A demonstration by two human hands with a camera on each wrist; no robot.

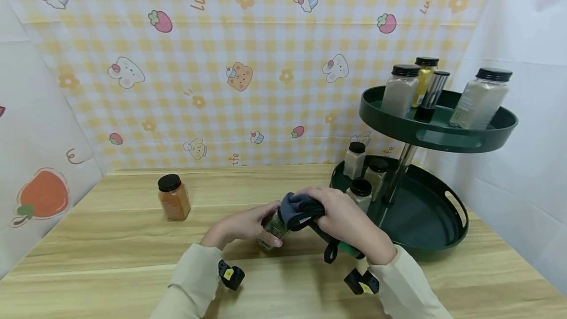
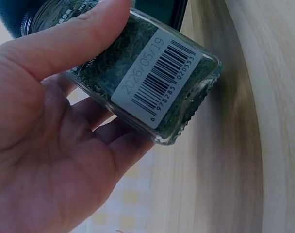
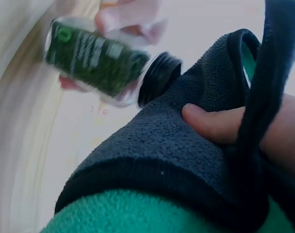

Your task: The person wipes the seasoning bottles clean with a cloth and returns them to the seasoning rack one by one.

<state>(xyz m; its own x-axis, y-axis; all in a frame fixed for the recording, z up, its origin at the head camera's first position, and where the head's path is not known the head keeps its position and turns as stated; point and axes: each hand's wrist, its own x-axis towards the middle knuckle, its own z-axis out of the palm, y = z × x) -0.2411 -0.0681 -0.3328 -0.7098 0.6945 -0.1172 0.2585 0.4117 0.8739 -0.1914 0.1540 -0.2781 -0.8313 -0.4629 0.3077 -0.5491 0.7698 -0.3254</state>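
Note:
My left hand (image 1: 248, 224) grips a glass jar of dried green herbs (image 2: 138, 73) by its sides, thumb across the front. The jar tilts, its black lid (image 3: 159, 77) toward the right hand, and a barcode label shows on its glass in the left wrist view. My right hand (image 1: 341, 215) holds a dark grey cloth (image 3: 147, 131) with a green underside and a hanging loop. In the head view the cloth lies over the lid end of the jar; in the right wrist view its edge is right at the lid.
A two-tier green tray stand (image 1: 425, 235) stands at the right, with several black-lidded jars on both tiers. A clear and black cylinder (image 1: 431, 96) leans on the upper tier. An orange spice jar (image 1: 174, 198) stands at the left on the wooden table (image 1: 102, 245).

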